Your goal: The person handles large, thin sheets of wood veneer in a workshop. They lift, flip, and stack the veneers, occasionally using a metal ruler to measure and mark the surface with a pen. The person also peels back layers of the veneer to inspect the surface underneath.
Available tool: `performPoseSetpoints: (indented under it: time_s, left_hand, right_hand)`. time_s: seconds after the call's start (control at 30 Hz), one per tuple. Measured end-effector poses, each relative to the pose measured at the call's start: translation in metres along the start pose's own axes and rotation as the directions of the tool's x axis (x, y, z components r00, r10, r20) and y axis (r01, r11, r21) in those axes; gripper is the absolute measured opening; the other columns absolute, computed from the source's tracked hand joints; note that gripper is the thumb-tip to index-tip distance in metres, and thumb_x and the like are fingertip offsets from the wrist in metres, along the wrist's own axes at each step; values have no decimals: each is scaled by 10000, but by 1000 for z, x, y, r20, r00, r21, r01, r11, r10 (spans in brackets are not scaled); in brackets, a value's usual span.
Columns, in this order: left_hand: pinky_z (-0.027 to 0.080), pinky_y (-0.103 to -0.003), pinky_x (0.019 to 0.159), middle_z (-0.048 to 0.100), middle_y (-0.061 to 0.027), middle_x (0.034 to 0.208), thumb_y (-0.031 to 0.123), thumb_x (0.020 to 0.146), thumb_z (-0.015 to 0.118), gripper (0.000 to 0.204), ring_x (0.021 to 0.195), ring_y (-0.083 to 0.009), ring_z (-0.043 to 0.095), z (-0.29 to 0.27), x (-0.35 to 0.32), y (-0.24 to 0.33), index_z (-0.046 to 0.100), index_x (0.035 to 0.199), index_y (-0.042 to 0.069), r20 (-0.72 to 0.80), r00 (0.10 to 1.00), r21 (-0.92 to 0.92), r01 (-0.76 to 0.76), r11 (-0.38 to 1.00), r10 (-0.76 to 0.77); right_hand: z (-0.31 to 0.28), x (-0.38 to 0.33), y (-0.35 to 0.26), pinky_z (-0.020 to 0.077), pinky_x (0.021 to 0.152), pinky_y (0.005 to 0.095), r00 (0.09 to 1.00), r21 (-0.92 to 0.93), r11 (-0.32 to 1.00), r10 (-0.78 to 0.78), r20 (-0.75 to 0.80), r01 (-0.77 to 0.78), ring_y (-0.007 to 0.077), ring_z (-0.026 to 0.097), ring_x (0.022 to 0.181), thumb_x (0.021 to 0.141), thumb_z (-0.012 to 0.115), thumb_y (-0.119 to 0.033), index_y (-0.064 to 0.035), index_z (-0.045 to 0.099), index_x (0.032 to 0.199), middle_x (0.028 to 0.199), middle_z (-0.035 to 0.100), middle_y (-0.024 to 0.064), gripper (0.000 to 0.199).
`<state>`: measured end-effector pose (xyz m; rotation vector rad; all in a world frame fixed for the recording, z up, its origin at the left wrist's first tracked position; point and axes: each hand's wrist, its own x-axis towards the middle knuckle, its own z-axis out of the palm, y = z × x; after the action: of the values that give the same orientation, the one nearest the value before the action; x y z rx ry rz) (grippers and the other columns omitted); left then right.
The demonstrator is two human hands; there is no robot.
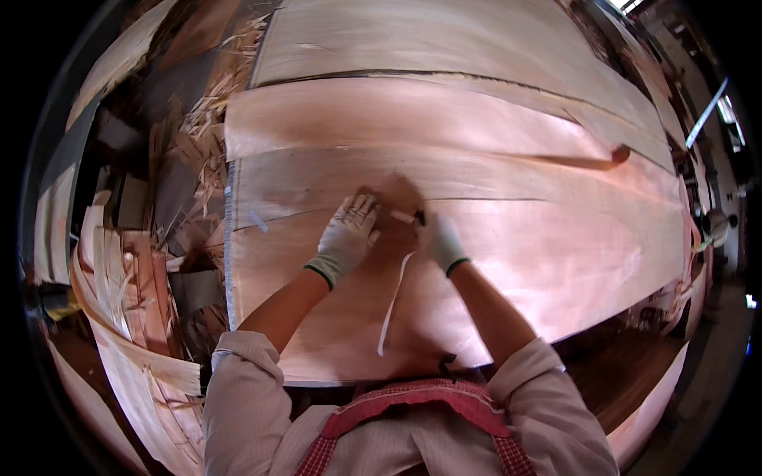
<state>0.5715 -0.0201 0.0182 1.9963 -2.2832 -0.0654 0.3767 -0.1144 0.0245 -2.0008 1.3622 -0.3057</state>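
L hand (348,234), gloved, lies flat on wood sheet (540,270), fingers slightly apart, nothing gripped. R hand (440,239), also gloved, fingers curled closed round sm. dark item (421,216), approx. mid-sheet; details blurred. White strip (388,313) runs from nr R hand twd sheet's near edge. Short pale piece (258,220) nr sheet's L edge.

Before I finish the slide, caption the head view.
Gloved left hand spread on a thin wood sheet, gloved right hand holding a small dark object, white strip nearby.
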Motion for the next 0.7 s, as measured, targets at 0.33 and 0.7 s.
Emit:
performPoseSetpoints:
  time_s: [0.33, 0.7]
  left_hand:
    - [145, -406, 1163, 443, -144, 1411, 336, 968, 386, 505, 1369, -260, 321, 20, 96, 93, 454, 1345, 8, -62, 970, -49, -238, 970, 235]
    - [268, -391, 1115, 465, -162, 1356, 191, 858, 539, 445, 1304, -311, 388, 58, 206, 219, 505, 1266, 17, -70, 959, -142, -282, 949, 275]
  right_hand:
    - [-82, 12, 90, 477, 535, 338, 983, -203, 978, -74, -166, 40, 202, 606, 559, 844, 648, -203, 32, 631, 868, 690, 652, 137, 237]
    - [-142, 40, 196, 522, 723, 453, 921, -35, 963, 244, -304, -267, 365, 664, 823, 790, 626, -368, -23, 707, 901, 869, 671, 227, 371]
